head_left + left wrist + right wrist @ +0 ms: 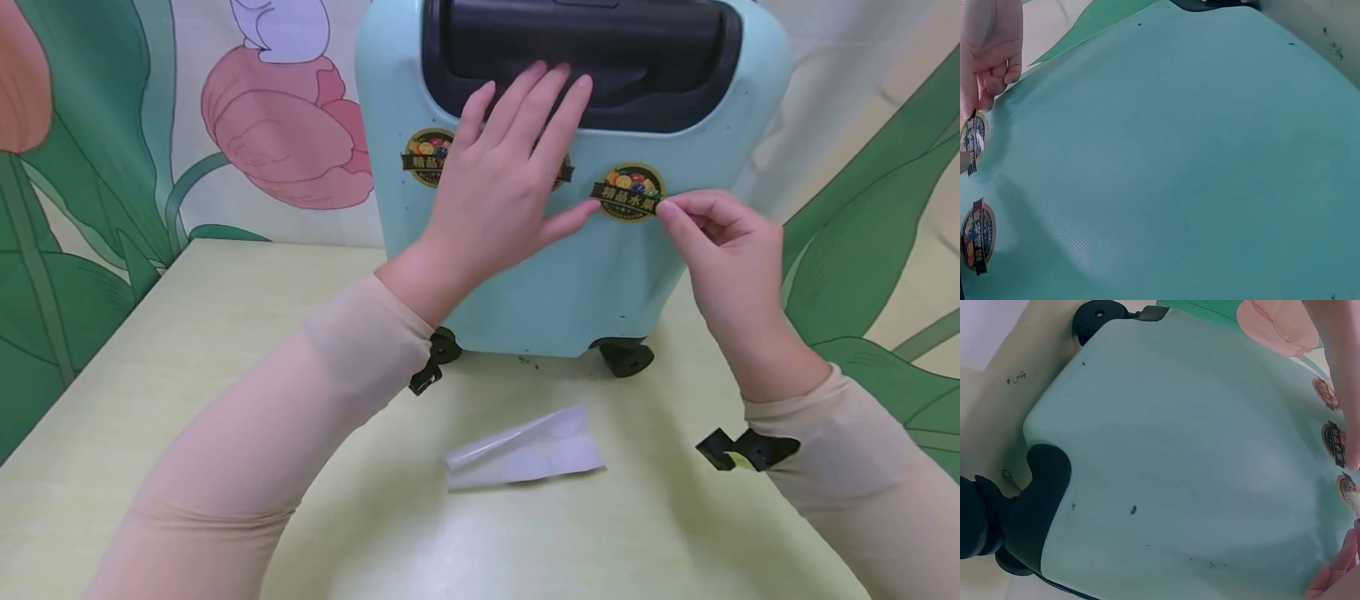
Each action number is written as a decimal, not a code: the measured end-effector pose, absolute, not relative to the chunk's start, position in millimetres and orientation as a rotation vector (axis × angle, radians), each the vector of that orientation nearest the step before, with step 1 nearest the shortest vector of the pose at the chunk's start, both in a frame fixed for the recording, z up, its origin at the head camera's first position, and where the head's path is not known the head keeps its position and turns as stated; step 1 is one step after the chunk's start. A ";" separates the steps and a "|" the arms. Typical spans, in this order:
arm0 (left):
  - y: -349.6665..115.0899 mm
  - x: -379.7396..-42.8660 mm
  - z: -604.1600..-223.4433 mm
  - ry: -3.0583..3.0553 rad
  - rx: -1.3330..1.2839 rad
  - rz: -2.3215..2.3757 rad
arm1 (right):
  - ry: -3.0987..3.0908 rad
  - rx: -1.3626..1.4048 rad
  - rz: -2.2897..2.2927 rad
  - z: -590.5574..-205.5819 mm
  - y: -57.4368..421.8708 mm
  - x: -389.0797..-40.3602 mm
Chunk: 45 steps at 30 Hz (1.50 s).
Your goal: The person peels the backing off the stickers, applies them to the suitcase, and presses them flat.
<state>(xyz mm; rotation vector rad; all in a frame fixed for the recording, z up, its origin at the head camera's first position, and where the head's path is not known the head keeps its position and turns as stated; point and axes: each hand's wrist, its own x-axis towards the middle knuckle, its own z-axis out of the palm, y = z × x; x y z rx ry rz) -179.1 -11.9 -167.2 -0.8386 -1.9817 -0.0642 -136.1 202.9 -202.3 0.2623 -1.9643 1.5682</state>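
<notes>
A light blue suitcase (540, 292) stands upright on its wheels. My left hand (495, 183) rests on its front with straight fingers, their tips over the black recessed panel (645, 104), thumb tip beside the rightmost sticker (630, 182). With thumb and forefinger, my right hand (738, 258) pinches the right end of that round fruit sticker, which lies against the suitcase. Another such sticker (423, 158) sits on the left, partly behind the left hand. The middle sticker (562, 175) is mostly covered by the left hand; the right wrist view shows more of this middle sticker (1334, 442).
A creased white backing sheet (525, 454) lies on the pale table (360, 533) in front of the suitcase, one edge rolled over. Black wheels (627, 358) stick out under the suitcase. A cloth printed with flowers (285, 133) hangs behind.
</notes>
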 end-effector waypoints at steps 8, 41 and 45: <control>-6.6 -182.7 -166.7 -1.988 -0.802 -0.027 | -1.959 0.260 1.539 -195.8 202.2 -138.6; 3.9 -185.1 -169.0 -2.017 -0.733 -0.111 | -1.988 0.189 1.399 -196.4 196.5 -142.5; 4.5 -186.0 -169.7 -2.006 -0.731 -0.122 | -1.992 0.181 1.355 -196.7 195.6 -142.4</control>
